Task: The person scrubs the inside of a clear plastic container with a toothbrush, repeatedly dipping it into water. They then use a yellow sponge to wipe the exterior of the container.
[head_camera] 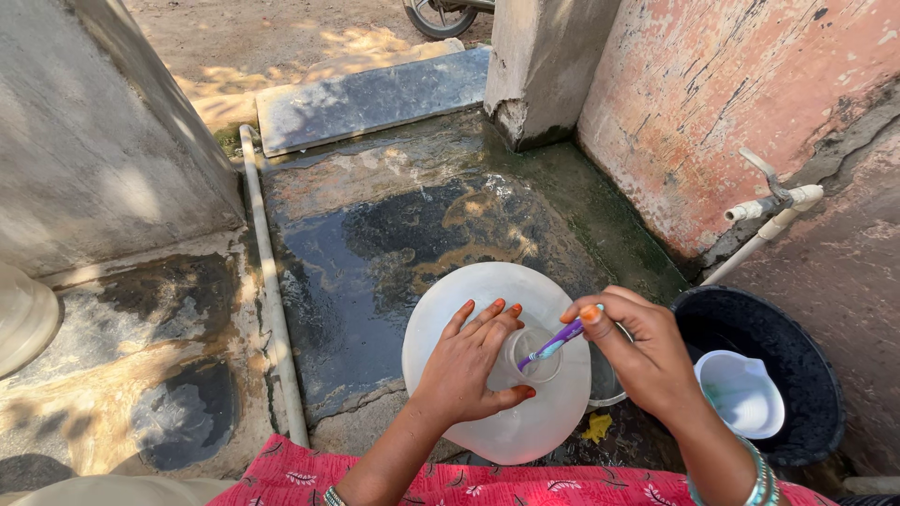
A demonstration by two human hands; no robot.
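On the wet stone floor [394,234], near the middle of the scene, stands a translucent white plastic jug [487,365]; the left hand [469,365] steadies it with fingers curled around its neck. The right hand [642,351] pinches a purple toothbrush [555,342] between thumb and fingertips, with the brush head dipped into the jug's mouth. The scrubbing seems to be at the neck, with rinsing apparently left: a black bucket [806,375] holding a white mug [745,394] waits at the right beneath the tap [778,197].
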